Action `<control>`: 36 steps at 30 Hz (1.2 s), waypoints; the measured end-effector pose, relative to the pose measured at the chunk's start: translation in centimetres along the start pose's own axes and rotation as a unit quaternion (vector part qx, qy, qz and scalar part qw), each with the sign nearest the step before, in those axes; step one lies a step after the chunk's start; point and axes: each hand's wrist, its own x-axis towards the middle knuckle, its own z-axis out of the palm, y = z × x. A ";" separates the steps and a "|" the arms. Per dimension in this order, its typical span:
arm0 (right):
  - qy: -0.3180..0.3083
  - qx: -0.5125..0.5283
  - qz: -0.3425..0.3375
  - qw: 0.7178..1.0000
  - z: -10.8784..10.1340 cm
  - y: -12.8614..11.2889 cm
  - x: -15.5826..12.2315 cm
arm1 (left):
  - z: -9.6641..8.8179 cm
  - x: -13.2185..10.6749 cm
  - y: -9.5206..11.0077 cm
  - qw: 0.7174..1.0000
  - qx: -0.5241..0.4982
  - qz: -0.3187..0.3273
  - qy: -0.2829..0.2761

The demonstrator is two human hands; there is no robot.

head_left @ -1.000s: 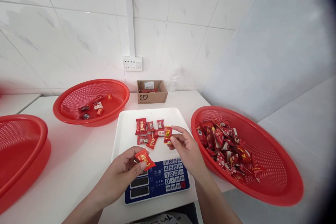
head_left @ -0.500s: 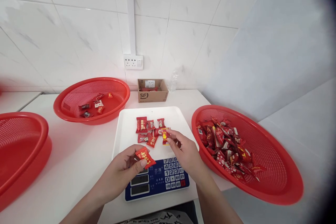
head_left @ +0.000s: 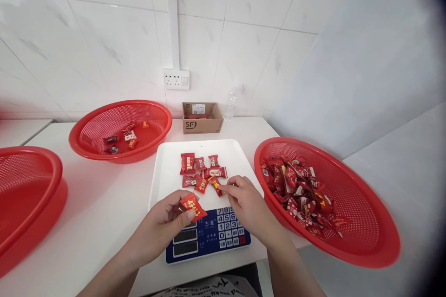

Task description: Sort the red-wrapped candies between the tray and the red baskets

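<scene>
A white scale tray [head_left: 167, 177] carries a small heap of red wrapped candies [head_left: 198, 171]. My left hand [head_left: 163, 225] pinches a red candy with yellow print [head_left: 193, 206] over the scale's blue keypad [head_left: 209, 236]. My right hand [head_left: 247, 206] reaches onto the tray, fingertips curled on a red candy with yellow print [head_left: 216, 186] at the heap's near edge. To the right, a red mesh basket [head_left: 365, 236] holds many more red candies [head_left: 301, 192].
A second red basket [head_left: 156, 113] at the back left holds several candies. A third red basket [head_left: 31, 181] sits at the far left. A small cardboard box [head_left: 202, 118] and a clear bottle [head_left: 229, 106] stand by the tiled wall, under a socket [head_left: 176, 79].
My right hand has lowered its candy from above the tray down onto the heap's near edge. My left hand has kept its candy almost still.
</scene>
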 end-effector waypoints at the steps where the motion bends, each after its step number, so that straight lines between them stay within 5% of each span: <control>1: 0.002 0.002 -0.001 1.000 0.1 0.0 0.1 | 0.0 0.0 -0.1 1.000 0.004 0.002 -0.002; 5: 0.007 0.077 0.008 0.997 -0.8 -1.0 0.0 | -0.1 -0.3 0.0 0.998 0.060 0.008 0.006; 10: -0.163 0.305 0.006 0.938 -2.4 -3.8 -1.8 | 0.9 -1.3 0.4 0.985 0.172 0.020 -0.005; 12: -0.182 0.326 0.022 0.927 -2.0 -4.6 -2.5 | 1.6 -1.5 0.4 0.984 0.176 0.020 -0.019; 19: -0.071 0.247 0.062 0.964 -1.6 -2.7 -3.1 | 1.3 -0.8 0.1 0.958 0.279 0.061 -0.010; 25: 0.154 0.065 0.220 0.961 -3.9 3.1 -4.2 | -2.1 2.2 0.7 0.845 0.501 0.154 0.104; 32: 0.190 -0.023 0.276 0.942 -4.8 5.5 -5.2 | -1.5 3.2 0.4 0.820 0.562 0.108 0.012; 36: 0.191 -0.021 0.242 0.951 -4.7 6.2 -5.2 | -2.6 3.1 1.2 0.791 0.598 0.119 0.060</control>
